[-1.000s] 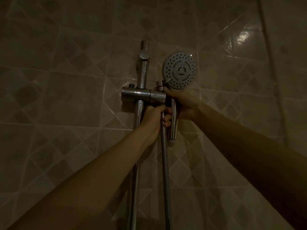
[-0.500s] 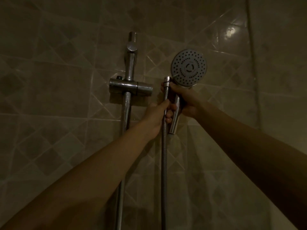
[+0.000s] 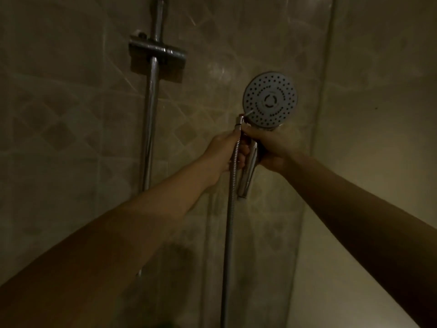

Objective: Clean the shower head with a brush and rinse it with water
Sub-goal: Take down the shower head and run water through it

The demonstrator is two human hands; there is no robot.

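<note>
Shower head [image 3: 270,99] and hose [image 3: 230,209] farther from holder [image 3: 157,49]

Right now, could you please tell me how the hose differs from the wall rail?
The hose is thin and ribbed; the rail is thicker and smooth. The left hand grips the hose; no hand touches the rail. The rail carries a bracket; the hose does not. Both are shiny metal, running roughly vertically.

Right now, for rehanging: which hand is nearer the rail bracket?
Left. The left hand is below-right of the bracket; the right hand, holding the shower head, is farther right.
</note>
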